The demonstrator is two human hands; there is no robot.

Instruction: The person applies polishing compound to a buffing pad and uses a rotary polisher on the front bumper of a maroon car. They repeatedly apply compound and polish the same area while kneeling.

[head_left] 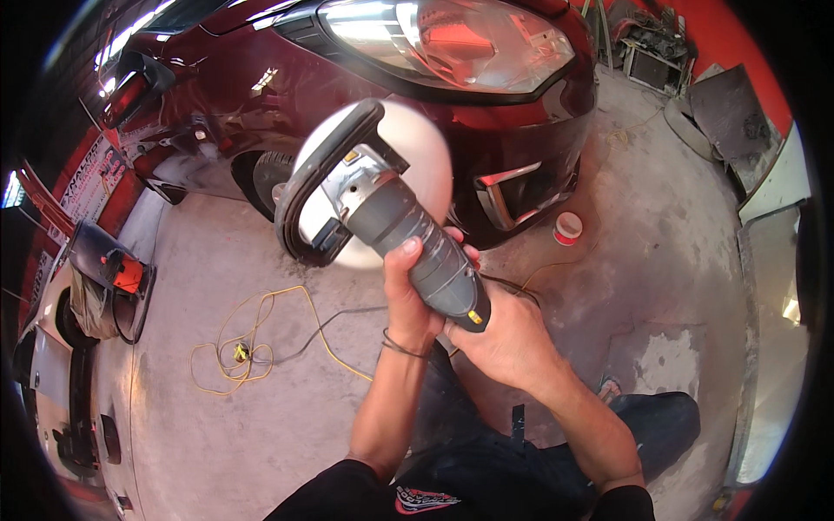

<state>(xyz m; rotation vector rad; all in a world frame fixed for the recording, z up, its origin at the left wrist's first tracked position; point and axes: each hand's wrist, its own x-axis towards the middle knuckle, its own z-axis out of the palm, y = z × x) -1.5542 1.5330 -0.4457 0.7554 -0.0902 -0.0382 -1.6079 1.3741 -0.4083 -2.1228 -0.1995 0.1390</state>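
Both my hands hold a grey and black car polisher (pixel 407 227) up in front of a dark red car (pixel 347 122). My left hand (pixel 407 291) is wrapped round the middle of its body, thumb on top. Gripping the rear end is my right hand (pixel 508 339), its fingers mostly hidden underneath. A black loop handle (pixel 300 195) spans the tool's head. Behind that shows a round white polishing pad (pixel 415 143), which overlaps the bumper below the headlight (pixel 460 43). Whether the pad touches the paint, I cannot tell.
A yellow extension cord (pixel 326 343) lies looped on the concrete floor with a plug connection (pixel 241 352). A red and white tub (pixel 567 227) stands by the bumper. At the left is a shop vacuum (pixel 113 269); car panels (pixel 734 113) lean at the right.
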